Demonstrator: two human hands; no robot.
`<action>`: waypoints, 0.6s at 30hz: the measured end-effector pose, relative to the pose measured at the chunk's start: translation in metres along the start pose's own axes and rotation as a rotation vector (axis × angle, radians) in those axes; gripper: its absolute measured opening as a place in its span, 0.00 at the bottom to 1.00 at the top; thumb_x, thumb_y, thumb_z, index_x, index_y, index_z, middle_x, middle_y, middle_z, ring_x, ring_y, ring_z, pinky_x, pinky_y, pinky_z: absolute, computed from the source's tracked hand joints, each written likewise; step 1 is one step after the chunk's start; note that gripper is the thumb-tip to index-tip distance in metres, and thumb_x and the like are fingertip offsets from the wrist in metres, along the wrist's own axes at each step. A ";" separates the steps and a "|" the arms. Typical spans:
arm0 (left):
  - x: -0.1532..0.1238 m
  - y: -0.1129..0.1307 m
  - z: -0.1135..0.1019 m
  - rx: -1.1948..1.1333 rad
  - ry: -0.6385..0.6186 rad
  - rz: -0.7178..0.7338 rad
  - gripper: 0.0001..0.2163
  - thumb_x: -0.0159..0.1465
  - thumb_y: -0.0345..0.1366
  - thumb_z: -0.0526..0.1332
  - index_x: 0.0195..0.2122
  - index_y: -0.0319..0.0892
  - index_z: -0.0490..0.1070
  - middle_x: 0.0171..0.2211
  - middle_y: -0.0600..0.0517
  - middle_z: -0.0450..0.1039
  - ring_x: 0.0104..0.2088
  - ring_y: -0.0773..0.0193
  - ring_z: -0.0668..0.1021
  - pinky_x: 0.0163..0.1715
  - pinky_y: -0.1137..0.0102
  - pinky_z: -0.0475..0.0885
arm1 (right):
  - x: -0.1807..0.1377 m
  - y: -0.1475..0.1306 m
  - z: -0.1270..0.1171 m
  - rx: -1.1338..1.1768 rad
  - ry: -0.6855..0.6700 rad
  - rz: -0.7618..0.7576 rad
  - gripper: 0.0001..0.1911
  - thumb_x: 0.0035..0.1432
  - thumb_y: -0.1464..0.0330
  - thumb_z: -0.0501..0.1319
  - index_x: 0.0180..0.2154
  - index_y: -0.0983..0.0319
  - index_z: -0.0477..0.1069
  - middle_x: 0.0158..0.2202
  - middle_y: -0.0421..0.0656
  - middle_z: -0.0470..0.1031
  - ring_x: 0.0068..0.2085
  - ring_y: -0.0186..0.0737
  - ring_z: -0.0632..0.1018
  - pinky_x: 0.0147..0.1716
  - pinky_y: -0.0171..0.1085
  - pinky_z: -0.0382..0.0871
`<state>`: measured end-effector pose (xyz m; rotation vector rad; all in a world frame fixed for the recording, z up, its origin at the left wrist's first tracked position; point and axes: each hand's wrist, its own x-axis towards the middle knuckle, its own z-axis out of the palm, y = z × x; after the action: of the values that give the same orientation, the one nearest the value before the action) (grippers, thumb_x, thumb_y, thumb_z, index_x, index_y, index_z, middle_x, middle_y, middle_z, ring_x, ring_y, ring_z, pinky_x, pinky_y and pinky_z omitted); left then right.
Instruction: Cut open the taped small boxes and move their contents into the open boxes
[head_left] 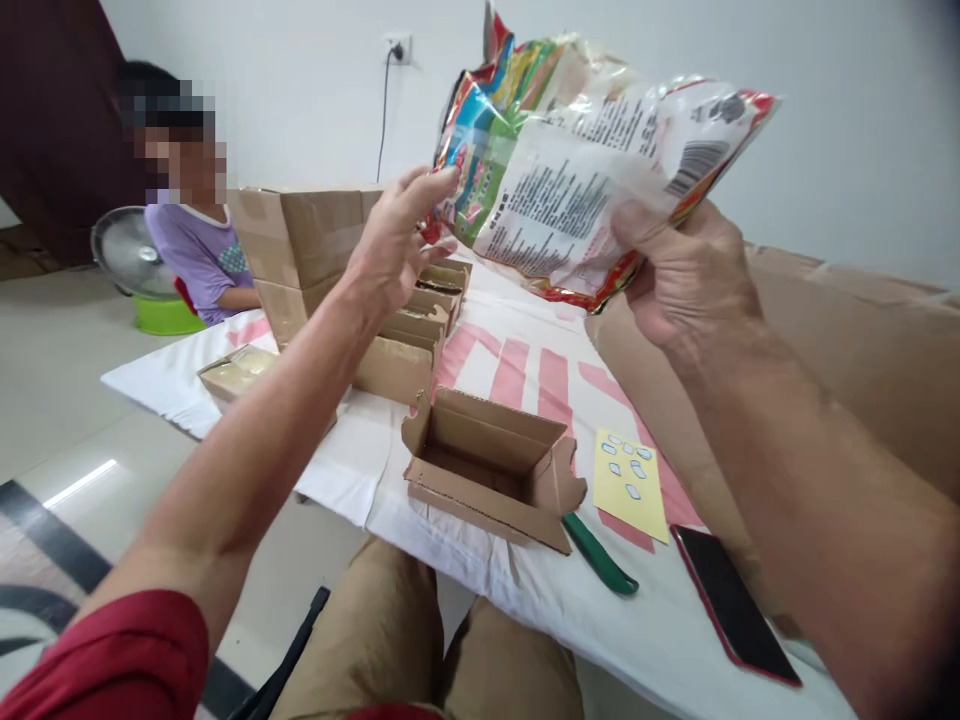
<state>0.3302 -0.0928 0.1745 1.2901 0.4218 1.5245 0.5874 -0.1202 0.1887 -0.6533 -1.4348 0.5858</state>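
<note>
Raised above the table is a large shiny plastic packet (555,190), printed in several colours, with a white text panel and a barcode facing me. My right hand (686,265) grips its lower right part, thumb on the front. At the packet's left edge, my left hand (405,225) pinches it between thumb and fingers. Below them, near the table's front edge, stands an open cardboard box (487,460) with its flaps up. Beside the box lies a green handle (604,560), its other end hidden under the box.
On the striped cloth (510,375) are a yellow paper with stickers (630,485) and a phone (735,600). Several cardboard boxes (397,365) line the left, near a tall carton (300,250). Large cardboard (847,350) stands right. A person (199,240) sits beyond, near a fan (124,250).
</note>
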 end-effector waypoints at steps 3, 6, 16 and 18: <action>-0.060 -0.029 -0.044 -0.083 0.166 -0.080 0.25 0.59 0.49 0.73 0.51 0.44 0.70 0.49 0.47 0.79 0.55 0.50 0.82 0.56 0.56 0.76 | -0.016 0.028 0.035 0.006 -0.045 0.022 0.23 0.47 0.62 0.81 0.43 0.52 0.75 0.52 0.39 0.83 0.54 0.43 0.80 0.60 0.48 0.76; -0.106 -0.063 -0.086 -0.172 0.327 -0.181 0.28 0.51 0.49 0.78 0.48 0.45 0.69 0.42 0.49 0.80 0.47 0.53 0.84 0.48 0.58 0.80 | -0.035 0.060 0.081 0.012 -0.114 0.106 0.27 0.43 0.63 0.81 0.44 0.55 0.72 0.49 0.41 0.83 0.51 0.45 0.82 0.55 0.50 0.80; -0.100 -0.106 -0.153 -0.040 0.795 0.013 0.23 0.49 0.35 0.74 0.39 0.48 0.62 0.34 0.60 0.71 0.32 0.68 0.79 0.34 0.70 0.79 | -0.039 0.127 0.136 0.019 -0.556 0.478 0.35 0.36 0.60 0.81 0.48 0.58 0.76 0.51 0.46 0.84 0.59 0.58 0.78 0.65 0.61 0.69; -0.111 -0.113 -0.157 0.061 0.799 0.063 0.22 0.49 0.37 0.74 0.41 0.47 0.65 0.38 0.57 0.73 0.35 0.67 0.80 0.35 0.70 0.79 | -0.038 0.133 0.129 0.039 -0.683 0.546 0.33 0.37 0.59 0.81 0.46 0.59 0.78 0.49 0.47 0.84 0.59 0.58 0.78 0.66 0.58 0.67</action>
<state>0.2327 -0.0904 -0.0262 0.6883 0.9404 2.0616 0.4592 -0.0470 0.0699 -0.8678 -1.8693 1.3568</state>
